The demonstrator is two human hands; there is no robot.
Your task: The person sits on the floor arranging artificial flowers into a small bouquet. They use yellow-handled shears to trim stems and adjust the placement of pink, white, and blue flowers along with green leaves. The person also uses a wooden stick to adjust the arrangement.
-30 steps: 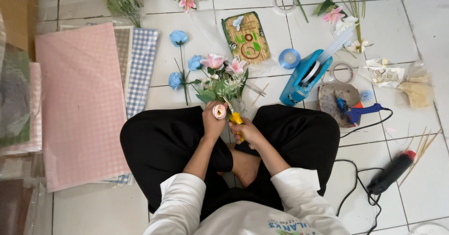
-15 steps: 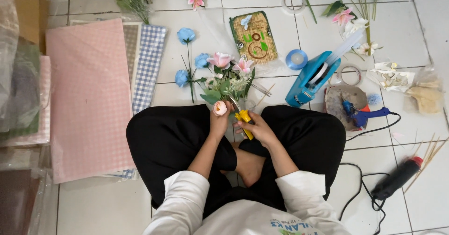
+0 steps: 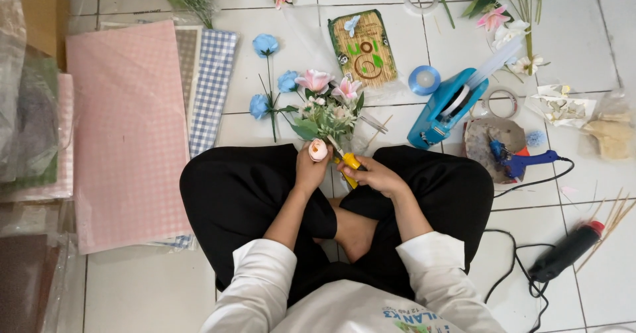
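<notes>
Head view, only view. I see the left hand (image 3: 311, 167) raised over the lap, fingers closed around the stems of a small bouquet (image 3: 326, 111) of pink and white artificial flowers with green leaves; a pale pink bud (image 3: 318, 149) sits at the top of that fist. The bouquet's long axis runs from the fist up and away from the body, heads fanning out over the floor (image 3: 265, 286) just beyond the knees. The right hand (image 3: 374, 174) lies just right of the left, fingers closed on a yellow-handled cutter (image 3: 349, 166). The tool's axis slants up-left, its tip touching or nearly touching the stems just under the leaves; I cannot tell whether the blades are open. So the stems lie up-left of the right fingers, close by. Off to the side: three blue roses (image 3: 266, 44) left of the bouquet, pink sheets (image 3: 126, 128) further left, a blue tape dispenser (image 3: 447, 106), a blue glue gun (image 3: 520, 161) and a black tool with a red tip (image 3: 563, 250) to the right, well apart from both hands.
</notes>
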